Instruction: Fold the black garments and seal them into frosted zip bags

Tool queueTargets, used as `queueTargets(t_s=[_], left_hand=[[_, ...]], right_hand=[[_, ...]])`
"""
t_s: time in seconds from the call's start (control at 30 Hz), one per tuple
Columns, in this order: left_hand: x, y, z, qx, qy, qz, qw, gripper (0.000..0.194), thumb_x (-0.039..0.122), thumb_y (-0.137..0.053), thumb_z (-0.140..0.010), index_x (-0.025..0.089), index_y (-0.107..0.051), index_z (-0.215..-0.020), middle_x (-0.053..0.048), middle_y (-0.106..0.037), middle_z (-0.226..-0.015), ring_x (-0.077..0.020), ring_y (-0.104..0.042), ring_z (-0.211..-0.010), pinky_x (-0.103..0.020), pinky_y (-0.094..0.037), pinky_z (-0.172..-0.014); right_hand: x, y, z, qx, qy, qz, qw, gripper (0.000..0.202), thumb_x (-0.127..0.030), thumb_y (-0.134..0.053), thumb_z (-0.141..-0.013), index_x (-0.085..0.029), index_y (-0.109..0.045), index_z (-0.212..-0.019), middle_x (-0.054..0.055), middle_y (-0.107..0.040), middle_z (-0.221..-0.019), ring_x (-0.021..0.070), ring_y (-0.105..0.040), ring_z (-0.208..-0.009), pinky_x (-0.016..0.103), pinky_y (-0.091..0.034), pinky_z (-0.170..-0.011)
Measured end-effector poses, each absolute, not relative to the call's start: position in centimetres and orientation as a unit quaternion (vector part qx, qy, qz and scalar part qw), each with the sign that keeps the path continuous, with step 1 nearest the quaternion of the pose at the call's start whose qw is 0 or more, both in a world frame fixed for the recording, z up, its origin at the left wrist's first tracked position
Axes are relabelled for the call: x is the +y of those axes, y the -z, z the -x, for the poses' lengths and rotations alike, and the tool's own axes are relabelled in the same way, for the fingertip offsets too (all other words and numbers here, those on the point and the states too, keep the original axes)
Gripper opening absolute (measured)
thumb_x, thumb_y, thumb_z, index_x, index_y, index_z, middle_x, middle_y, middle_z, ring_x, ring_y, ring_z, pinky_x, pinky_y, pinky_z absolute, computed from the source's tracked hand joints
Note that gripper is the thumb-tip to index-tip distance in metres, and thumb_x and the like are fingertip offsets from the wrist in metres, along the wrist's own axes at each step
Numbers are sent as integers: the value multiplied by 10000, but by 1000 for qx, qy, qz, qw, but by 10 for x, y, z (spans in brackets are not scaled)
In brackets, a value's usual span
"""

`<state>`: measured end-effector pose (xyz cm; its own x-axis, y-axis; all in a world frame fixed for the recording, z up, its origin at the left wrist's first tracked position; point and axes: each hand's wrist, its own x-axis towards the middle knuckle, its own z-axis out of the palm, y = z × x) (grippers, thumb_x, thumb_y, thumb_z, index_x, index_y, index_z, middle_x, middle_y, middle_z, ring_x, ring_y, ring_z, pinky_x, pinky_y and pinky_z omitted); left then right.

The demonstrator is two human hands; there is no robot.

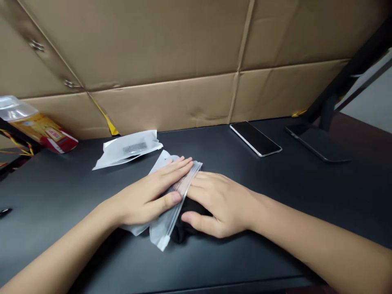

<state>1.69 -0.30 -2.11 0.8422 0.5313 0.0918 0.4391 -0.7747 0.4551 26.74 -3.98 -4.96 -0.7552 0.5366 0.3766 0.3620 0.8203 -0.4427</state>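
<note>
A frosted zip bag lies at the middle of the dark table, its slider edge running slantwise toward me. My left hand rests flat on top of the bag, fingers stretched and the thumb beside the zip edge. My right hand covers a soft-looking black bundle at the bag's mouth, with the thumb on the near side and the fingers over the far side. Its fingertips reach inside the bag, showing through the film. Most of the bundle is hidden under the palm, so I cannot make out its kind.
Another frosted bag with a dark label lies behind. To the right are a phone and a dark flat device by a black stand. A bottle leans at far left. Brown cardboard walls the back.
</note>
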Motion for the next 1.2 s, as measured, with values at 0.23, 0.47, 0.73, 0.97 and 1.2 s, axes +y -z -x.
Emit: queueTargets(t_s=[0.23,0.47,0.73,0.97,1.2], left_hand=[[-8,17,-24,272,-131,-948,95,804,563,-602,-1019,288,-278,-1701,-86,-360,-1732,-352,-370,-1593,-590,-272,-1336],[-2,28,-22,291,-131,-947,40,799,189,-536,-906,220,-329,-1677,-104,-420,-1702,-333,-411,-1574,-608,-268,-1332],[0,30,-24,310,-134,-940,48,830,486,-713,-932,222,-384,-1647,-145,-464,-1671,-382,-426,-1558,-654,-258,-1319],[-6,32,-34,303,-269,-912,63,527,200,-538,-1010,285,-536,-1530,-57,-680,-1476,-252,-636,-1381,-489,-466,-1240],[-7,30,-37,408,-264,-874,21,701,451,-734,-937,306,-468,-1569,-144,-515,-1502,-366,-507,-1396,-607,-437,-1182]], right_hand=[[-38,39,-274,-839,-167,402,328,287,-401,-593,-1082,-197,-721,-1239,91,-766,-1304,257,-704,-1236,406,-538,-1077],[-23,21,-309,-889,-90,333,300,512,-502,-794,-927,-240,-696,-1355,106,-740,-1319,317,-677,-1214,510,-550,-1054],[-11,43,-307,-892,-63,390,219,475,-330,-785,-946,-205,-632,-1377,118,-688,-1386,330,-617,-1253,497,-511,-1046],[-20,37,-296,-880,23,386,276,173,-206,-651,-1018,-188,-637,-1190,100,-738,-1120,290,-657,-1039,435,-440,-889],[-19,36,-300,-852,-89,409,314,268,-81,-652,-942,-230,-570,-1149,86,-649,-1184,292,-602,-1159,430,-502,-956]])
